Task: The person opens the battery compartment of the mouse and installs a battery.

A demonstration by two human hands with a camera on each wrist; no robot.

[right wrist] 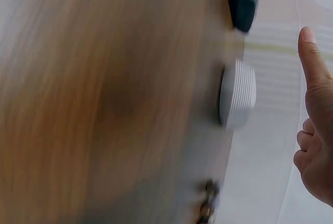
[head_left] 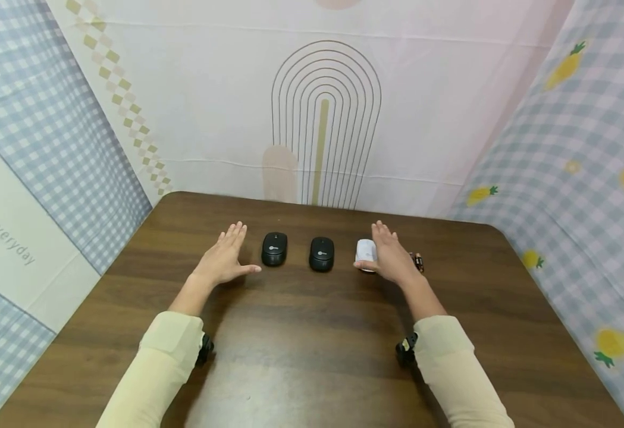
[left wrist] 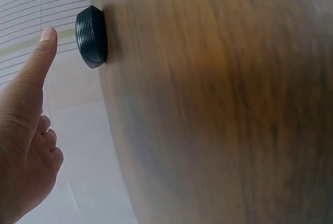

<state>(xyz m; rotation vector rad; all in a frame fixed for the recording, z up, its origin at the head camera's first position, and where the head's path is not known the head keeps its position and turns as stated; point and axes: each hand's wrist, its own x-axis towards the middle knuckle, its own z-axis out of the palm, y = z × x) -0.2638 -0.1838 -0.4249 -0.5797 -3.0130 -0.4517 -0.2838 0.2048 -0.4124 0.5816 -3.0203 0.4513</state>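
While the white mouse point(head_left: 365, 254) sits at the right end of a row of three on the desk point(head_left: 312, 356), the right hand point(head_left: 392, 257) hovers flat over it, released, gripping nothing. Left hand point(head_left: 225, 255), equally relaxed, lies beside the nearest black mouse point(head_left: 274, 248). Risk: a careless grasp may knock the small batteries point(head_left: 417, 261) just beside.
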